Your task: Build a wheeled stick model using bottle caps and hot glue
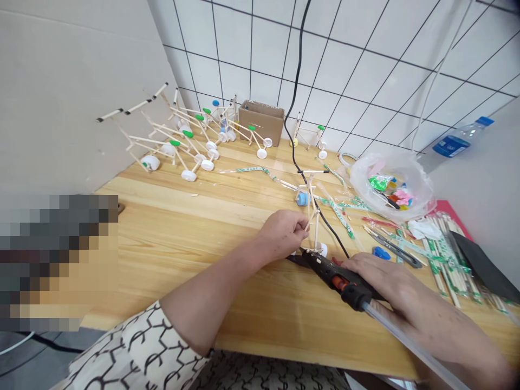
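Note:
A small tricycle model of wooden sticks [312, 197] stands in front of me, with a black-ended handlebar, a blue front wheel [303, 199] and a white rear wheel [323, 249]. My left hand [284, 233] pinches one of its sticks near the seat joint. From the right, my right hand [377, 276] grips a black glue gun [335, 276], a clear glue stick jutting out of its back end. The gun's nozzle is close to the model's rear axle; whether they touch cannot be seen. Part of the other rear wheel is hidden by my left hand.
Several stick tricycles [174, 143] stand at the back left, near a cardboard box [262, 122]. A black cable [293, 108] crosses the table behind the model. To the right are a plastic bag of coloured pieces [355, 181], a utility knife [396, 248], blue clay [382, 253] and wrapped sticks [450, 271].

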`<state>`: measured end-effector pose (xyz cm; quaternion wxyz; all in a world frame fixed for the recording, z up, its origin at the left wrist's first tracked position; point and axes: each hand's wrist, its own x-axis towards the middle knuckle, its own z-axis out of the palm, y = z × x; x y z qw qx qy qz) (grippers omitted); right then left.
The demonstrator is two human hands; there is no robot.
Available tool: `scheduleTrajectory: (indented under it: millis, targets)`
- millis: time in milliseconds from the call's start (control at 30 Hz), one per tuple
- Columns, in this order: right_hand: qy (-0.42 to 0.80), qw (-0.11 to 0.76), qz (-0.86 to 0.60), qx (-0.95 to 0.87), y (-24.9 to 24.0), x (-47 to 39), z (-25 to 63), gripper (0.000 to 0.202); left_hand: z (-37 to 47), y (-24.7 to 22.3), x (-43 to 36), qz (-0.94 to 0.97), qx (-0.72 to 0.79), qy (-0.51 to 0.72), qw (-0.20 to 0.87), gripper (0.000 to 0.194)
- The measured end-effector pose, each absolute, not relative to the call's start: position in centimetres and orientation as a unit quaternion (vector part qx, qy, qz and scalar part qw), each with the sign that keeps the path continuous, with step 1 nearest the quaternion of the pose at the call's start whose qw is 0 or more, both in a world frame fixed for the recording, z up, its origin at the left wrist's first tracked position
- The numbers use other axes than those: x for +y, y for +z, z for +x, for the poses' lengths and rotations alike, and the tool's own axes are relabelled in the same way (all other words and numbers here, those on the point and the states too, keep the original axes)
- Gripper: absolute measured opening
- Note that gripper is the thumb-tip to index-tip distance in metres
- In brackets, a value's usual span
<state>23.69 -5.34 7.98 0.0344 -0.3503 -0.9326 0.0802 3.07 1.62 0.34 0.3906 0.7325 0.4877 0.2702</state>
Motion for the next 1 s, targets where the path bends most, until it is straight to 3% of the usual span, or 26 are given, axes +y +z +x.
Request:
scheduleTrajectory:
  millis: [1000]
  targets:
    - [0.096,0.026,-0.389,-0.916,8.43,-5.23,22.72,0.030,3.04,0.35,1.60,0.730,0.484,0.269,0.400,0.015]
